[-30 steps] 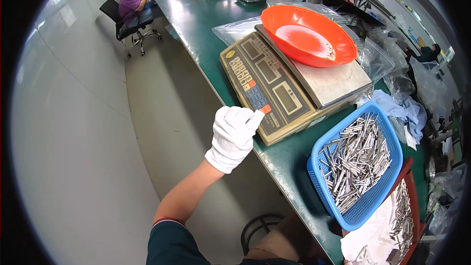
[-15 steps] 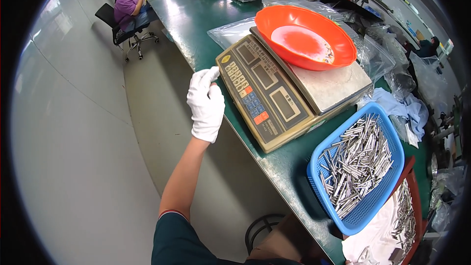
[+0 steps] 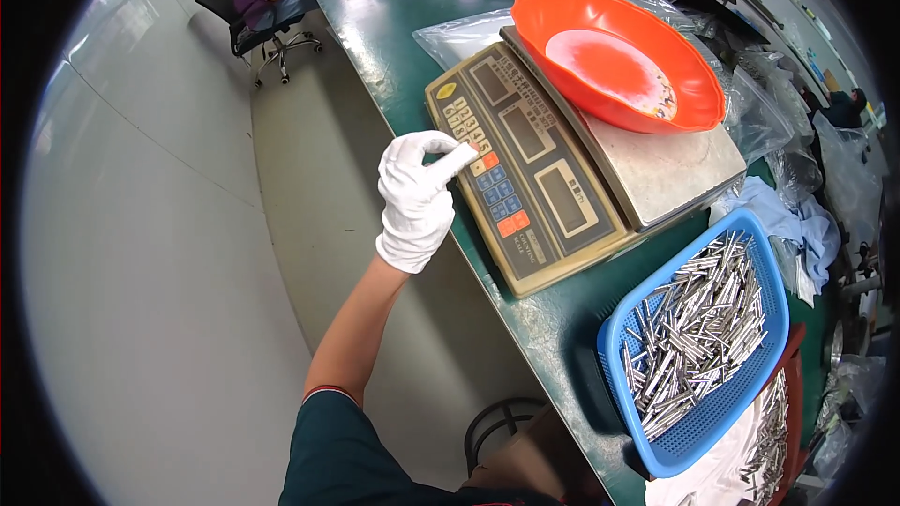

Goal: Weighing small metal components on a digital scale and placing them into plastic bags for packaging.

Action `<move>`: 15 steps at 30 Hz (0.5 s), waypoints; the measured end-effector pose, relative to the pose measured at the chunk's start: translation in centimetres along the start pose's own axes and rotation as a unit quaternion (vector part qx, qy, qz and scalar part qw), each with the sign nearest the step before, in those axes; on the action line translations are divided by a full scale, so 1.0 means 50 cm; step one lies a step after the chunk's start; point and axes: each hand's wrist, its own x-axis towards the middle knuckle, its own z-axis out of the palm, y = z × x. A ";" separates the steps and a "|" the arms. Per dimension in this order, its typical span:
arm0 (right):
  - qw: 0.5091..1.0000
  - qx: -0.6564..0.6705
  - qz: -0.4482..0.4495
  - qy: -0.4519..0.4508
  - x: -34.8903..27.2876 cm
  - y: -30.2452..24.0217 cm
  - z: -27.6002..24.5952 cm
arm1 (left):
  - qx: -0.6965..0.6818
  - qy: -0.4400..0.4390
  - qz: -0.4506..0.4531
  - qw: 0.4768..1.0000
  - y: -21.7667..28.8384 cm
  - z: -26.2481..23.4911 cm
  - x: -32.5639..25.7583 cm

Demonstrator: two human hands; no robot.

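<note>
Green table, person's left hand at scale, fingers curled narrow, bowl at two o'clock, basket at four

Your left glove is white, your sleeve dark green — you face an orange-red bowl with a white, patterned base, a beige scale, a blue basket.

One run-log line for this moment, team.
left hand: gloved, fingers at keypad, contact unclear | scale: on table | bowl: on pan | basket: beside scale, holds metal pins
</note>
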 end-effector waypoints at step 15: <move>0.999 0.031 0.042 -0.009 -0.008 0.000 -0.006 | 0.008 -0.012 0.009 1.000 0.011 -0.006 0.008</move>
